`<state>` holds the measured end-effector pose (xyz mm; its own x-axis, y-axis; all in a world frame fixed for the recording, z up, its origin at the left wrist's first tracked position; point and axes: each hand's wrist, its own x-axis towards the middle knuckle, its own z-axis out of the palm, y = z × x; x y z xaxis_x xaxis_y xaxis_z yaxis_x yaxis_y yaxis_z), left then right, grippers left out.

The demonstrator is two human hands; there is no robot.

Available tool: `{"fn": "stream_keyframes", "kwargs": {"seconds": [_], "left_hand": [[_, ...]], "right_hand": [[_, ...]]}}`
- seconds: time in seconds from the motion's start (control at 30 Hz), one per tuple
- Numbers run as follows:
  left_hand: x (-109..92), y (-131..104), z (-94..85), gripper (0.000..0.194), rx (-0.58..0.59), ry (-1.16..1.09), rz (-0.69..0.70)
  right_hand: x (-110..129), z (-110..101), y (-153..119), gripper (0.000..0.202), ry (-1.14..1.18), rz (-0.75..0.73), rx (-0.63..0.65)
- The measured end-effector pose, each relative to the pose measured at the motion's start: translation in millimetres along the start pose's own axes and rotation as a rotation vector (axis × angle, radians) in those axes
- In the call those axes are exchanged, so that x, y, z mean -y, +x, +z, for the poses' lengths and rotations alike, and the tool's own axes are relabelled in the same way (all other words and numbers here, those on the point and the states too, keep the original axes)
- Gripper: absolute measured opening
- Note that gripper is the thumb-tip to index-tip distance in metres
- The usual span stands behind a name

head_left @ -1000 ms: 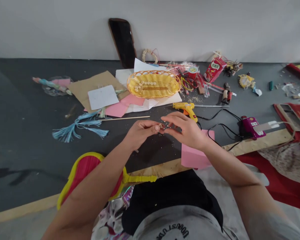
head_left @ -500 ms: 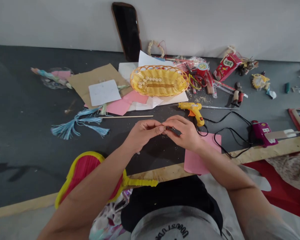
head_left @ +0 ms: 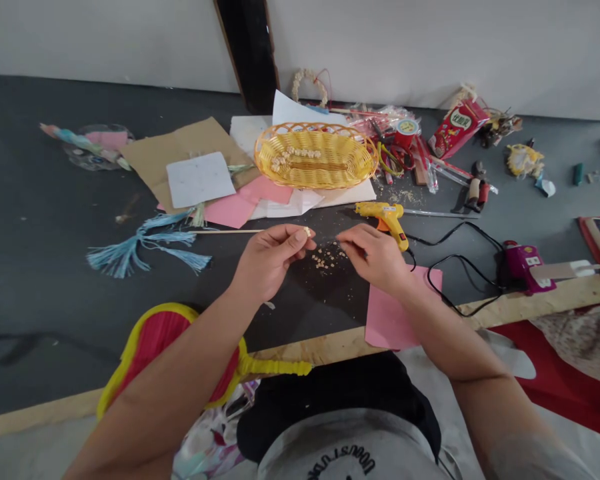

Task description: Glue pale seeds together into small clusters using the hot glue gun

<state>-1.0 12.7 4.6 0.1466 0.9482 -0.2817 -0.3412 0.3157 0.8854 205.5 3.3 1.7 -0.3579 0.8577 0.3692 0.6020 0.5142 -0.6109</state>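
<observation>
My left hand [head_left: 269, 260] is closed, with a small cream bead-like piece [head_left: 307, 231] pinched between its thumb and index finger. To its right my right hand [head_left: 373, 257] is held apart from it, thumb and fingertips pressed together. Whatever those fingers may hold is too small to make out. Scattered on the dark table between and below the hands are several tiny beige bits [head_left: 325, 259]. Beyond them stands a yellow woven basket [head_left: 310, 177] with more cream pieces [head_left: 295, 159] in it.
A yellow glue gun [head_left: 391, 217] lies beside my right hand, its cord running to a purple socket block [head_left: 525, 267]. Pink paper [head_left: 387, 320] lies under my right forearm. Blue tassels [head_left: 130, 247] and a red-and-yellow fan [head_left: 160, 333] are on the left. A phone [head_left: 253, 53] leans behind.
My hands have drawn apart, and the cream piece now shows in my left fingers. The beige bits between them have come into view. The whole view has shifted slightly.
</observation>
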Motion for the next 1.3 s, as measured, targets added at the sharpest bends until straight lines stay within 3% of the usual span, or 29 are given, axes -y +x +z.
{"fn": "stream_keyframes", "kwargs": {"seconds": [0.1, 0.23, 0.33, 0.43, 0.53, 0.7, 0.9, 1.07, 1.17, 1.3], "left_hand": [[0.7, -0.1, -0.7, 0.019, -0.007, -0.016, 0.010], [-1.5, -1.6, 0.3, 0.019, 0.006, -0.026, -0.009], [-1.1, -2.3, -0.3, 0.020, 0.046, -0.043, -0.031], [1.4, -2.6, -2.3, 0.021, 0.093, -0.051, -0.038], [2.9, -2.8, -3.5, 0.023, 0.124, -0.033, -0.045], [2.0, -2.8, -3.1, 0.026, 0.119, -0.059, -0.056], [5.2, -0.9, -4.7, 0.020, 0.116, -0.124, -0.030], [3.9, 1.4, -4.0, 0.024, 0.094, -0.120, -0.037], [2.7, 3.0, -4.3, 0.024, 0.080, -0.129, -0.029], [1.9, 3.4, -5.3, 0.025, 0.048, -0.143, -0.022]], "right_hand": [[0.4, -8.8, 0.8, 0.018, -0.072, 0.003, -0.005], [-4.0, -45.6, 0.5, 0.017, -0.347, 0.223, -0.186], [-14.3, -66.2, -3.3, 0.020, -0.541, 0.435, -0.029], [-25.6, -68.6, -6.2, 0.027, -0.592, 0.578, 0.212], [-34.8, -64.0, -5.6, 0.026, -0.549, 0.629, 0.260], [-44.8, -69.6, -6.1, 0.024, -0.253, 0.687, 0.142], [-26.4, -84.9, -8.1, 0.027, 0.506, 0.714, -0.150], [-10.8, -60.4, -6.1, 0.026, 0.954, 0.569, -0.022], [-12.3, -35.6, -8.1, 0.032, 1.084, 0.431, -0.023], [-12.2, -20.6, -14.0, 0.026, 1.051, 0.397, 0.133]]}}
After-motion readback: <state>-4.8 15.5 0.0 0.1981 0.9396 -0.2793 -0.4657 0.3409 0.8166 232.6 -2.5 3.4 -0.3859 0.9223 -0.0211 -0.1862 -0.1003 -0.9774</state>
